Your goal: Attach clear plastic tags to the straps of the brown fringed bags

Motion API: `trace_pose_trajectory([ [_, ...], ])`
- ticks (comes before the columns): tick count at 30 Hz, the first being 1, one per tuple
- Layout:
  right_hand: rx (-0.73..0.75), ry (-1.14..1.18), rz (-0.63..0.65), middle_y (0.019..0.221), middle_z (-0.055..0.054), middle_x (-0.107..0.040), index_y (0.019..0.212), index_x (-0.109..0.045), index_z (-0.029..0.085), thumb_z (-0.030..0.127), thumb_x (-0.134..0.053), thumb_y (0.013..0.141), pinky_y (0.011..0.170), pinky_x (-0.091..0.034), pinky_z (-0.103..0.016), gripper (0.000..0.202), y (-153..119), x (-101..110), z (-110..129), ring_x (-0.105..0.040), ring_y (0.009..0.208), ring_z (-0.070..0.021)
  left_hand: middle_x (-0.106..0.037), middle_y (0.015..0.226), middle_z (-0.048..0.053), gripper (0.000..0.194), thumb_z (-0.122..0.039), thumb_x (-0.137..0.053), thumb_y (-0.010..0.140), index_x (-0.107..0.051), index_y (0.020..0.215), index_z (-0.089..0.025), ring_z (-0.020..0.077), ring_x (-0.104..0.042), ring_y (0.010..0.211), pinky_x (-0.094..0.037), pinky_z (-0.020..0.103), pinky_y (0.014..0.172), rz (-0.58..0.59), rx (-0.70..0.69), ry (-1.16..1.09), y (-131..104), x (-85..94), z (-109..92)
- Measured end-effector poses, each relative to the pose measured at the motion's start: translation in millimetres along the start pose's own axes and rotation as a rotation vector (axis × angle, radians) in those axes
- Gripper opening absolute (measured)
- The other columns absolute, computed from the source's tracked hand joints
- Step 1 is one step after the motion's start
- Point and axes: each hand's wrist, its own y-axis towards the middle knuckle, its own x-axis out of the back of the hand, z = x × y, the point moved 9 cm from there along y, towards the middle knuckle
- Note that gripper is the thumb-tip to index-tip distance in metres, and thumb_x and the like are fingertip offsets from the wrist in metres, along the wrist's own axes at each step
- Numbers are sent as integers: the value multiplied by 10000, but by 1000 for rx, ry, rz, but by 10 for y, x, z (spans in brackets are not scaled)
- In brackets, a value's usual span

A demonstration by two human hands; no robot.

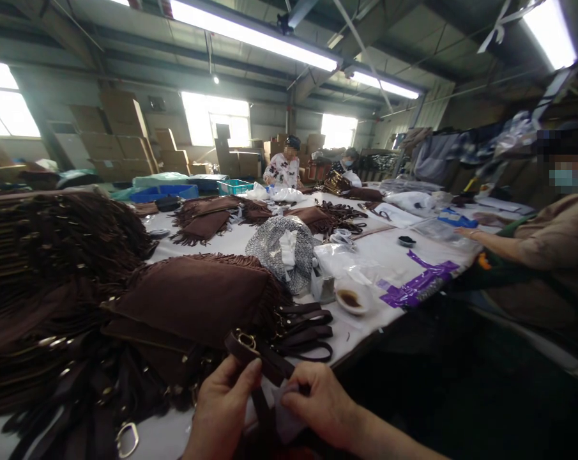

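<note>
My left hand (pixel 224 406) is closed on a dark brown strap (pixel 243 348), thumb and fingers pinching it just below a gold-coloured buckle (pixel 247 340). To its right, my right hand (pixel 322 402) has its fingers curled round a pale greyish cloth (pixel 285 415) beside the same strap. Beyond both hands lies a brown fringed bag (pixel 197 297) on top of others, with several looped straps (pixel 312 332) at its right end. A metal ring (pixel 127 439) hangs among dark straps at the lower left.
Tall stacks of fringed bags (pixel 63 243) fill the left. On the white table (pixel 365 249) are a patterned round bundle (pixel 281 249), a dish with brown liquid (pixel 350 299) and purple plastic (pixel 420 281). A person (pixel 547 249) stands at the right; two others are farther back.
</note>
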Motion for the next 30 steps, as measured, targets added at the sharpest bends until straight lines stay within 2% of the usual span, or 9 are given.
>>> trace_pose_trajectory([
  [6, -40, 17, -3, 635, 8, -670, 630, -684, 149, 146, -619, 668, 552, -388, -197, 75, 9, -29, -29, -582, 615, -125, -770, 951, 46, 434, -506, -697, 740, -702, 1050, -203, 229, -673, 870, -516, 284, 772, 8, 23, 2, -27, 15, -10],
  [11, -106, 27, 5, 624, 7, -663, 640, -694, 147, 137, -609, 655, 539, -381, -202, 87, 0, -27, 1, -569, 603, -125, -765, 923, 32, 414, -493, -698, 745, -697, 1043, -206, 233, -668, 898, -507, 280, 791, 29, 5, 7, -26, -18, 22],
  [17, -25, 109, -4, 660, 1, -625, 636, -658, 142, 134, -596, 672, 616, -409, -224, 71, -19, 41, 67, -558, 664, -138, -747, 1032, 82, 380, -462, -684, 768, -688, 1032, -189, 263, -660, 984, -504, 335, 854, 42, 32, -53, -29, -26, 134],
  [19, 9, 159, 23, 688, -9, -634, 673, -676, 142, 164, -589, 713, 642, -421, -236, 99, -21, 48, 87, -565, 688, -147, -745, 1037, 101, 367, -445, -692, 766, -698, 1017, -178, 264, -670, 955, -512, 350, 840, 115, 103, -132, -75, -93, 179],
  [21, 22, 174, 33, 694, -16, -637, 698, -690, 140, 193, -586, 747, 648, -423, -243, 127, -14, 65, 101, -563, 696, -150, -748, 1033, 110, 365, -417, -708, 758, -706, 1035, -180, 263, -682, 927, -521, 362, 829, 247, 180, -214, -153, -231, 188],
  [23, 23, 155, 21, 700, -18, -640, 692, -690, 138, 197, -595, 756, 652, -424, -244, 129, 2, 85, 117, -563, 701, -150, -755, 1018, 108, 374, -381, -738, 734, -715, 1052, -186, 262, -688, 910, -526, 364, 830, 351, 189, -244, -217, -352, 136],
  [24, 20, 154, 17, 711, -19, -646, 712, -695, 137, 196, -602, 756, 648, -424, -243, 118, 12, 87, 124, -565, 703, -149, -760, 1005, 102, 367, -367, -749, 723, -723, 1043, -188, 258, -689, 900, -529, 359, 829, 362, 170, -235, -226, -379, 104],
  [28, -36, 303, 28, 755, -16, -665, 964, -695, 139, 227, -641, 750, 580, -413, -224, 238, 42, 35, 81, -568, 662, -137, -776, 929, 66, 338, -362, -762, 703, -743, 997, -196, 232, -692, 820, -546, 322, 763, 244, 107, -202, -177, -359, 93],
  [30, -42, 323, 39, 742, -18, -662, 928, -700, 129, 250, -649, 751, 574, -408, -225, 220, 48, 5, 50, -564, 652, -136, -778, 885, 55, 354, -379, -776, 679, -743, 981, -198, 233, -694, 789, -551, 314, 720, 167, 119, -231, -164, -333, 153],
])
